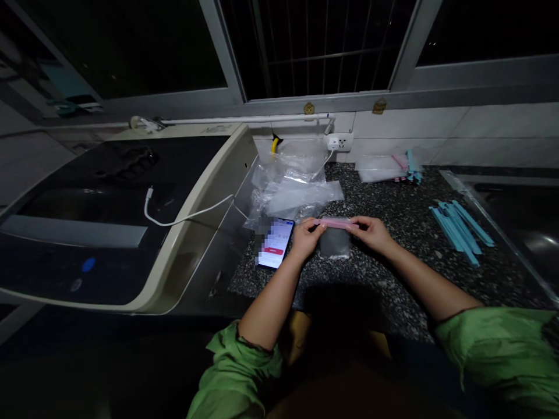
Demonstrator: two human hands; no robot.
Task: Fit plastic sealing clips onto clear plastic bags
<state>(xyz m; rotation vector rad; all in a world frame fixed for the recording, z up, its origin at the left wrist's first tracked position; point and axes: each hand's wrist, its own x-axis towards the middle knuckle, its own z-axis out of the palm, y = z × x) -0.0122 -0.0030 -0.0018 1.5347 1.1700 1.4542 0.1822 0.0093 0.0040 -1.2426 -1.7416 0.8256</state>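
Note:
A pink bag sealing clip (336, 223) lies level across the top of a small clear plastic bag (335, 244). My left hand (307, 237) pinches the clip's left end between thumb and fingers. At the other end, my right hand (371, 234) grips it the same way. The bag hangs down from the clip over the dark speckled counter; whether its lower edge touches the stone I cannot tell. Just left of my left hand is a lit phone (276, 244). Several light blue clips (460, 230) lie loose to the right of my right hand.
Crumpled clear plastic bags (292, 186) lie behind my hands. Near the wall are more bags with pink and blue clips (393, 167). A washing machine (192, 233) stands left, a white cable (192, 220) across it. A charger (334, 143) sits in the wall socket. A glossy dark panel (519, 203) is at right.

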